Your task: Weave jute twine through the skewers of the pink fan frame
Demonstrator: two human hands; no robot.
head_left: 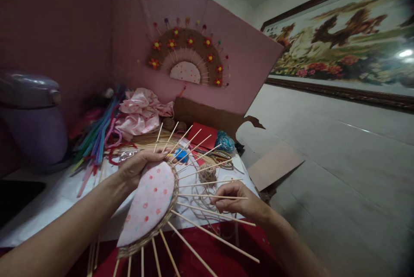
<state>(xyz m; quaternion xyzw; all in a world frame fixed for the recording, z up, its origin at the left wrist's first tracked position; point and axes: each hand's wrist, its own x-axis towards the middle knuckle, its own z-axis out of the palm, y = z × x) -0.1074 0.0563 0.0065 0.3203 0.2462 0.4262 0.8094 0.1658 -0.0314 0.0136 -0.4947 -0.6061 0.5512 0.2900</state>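
Observation:
My left hand (145, 162) grips the upper end of a half-circle panel (150, 197) covered in pink dotted fabric. Thin wooden sticks (215, 236) fan out from its curved edge, which is bordered by a band of woven twine (173, 199). Among the sticks on the right, my right hand (234, 199) is closed in a pinch, apparently on a strand of twine (202, 213); sticks cross in front of the fingers. Loose loops of that twine lie on the white cloth beneath, beside a ball of twine (207, 173).
Behind lie colourful pipe cleaners (100, 126), crumpled pink fabric (140, 111), red paper (203, 135), blue yarn (225, 141) and scissors (223, 156). A purple thermos pot (32, 121) stands left. A finished half-circle decoration (190, 42) hangs on the pink board (246, 61).

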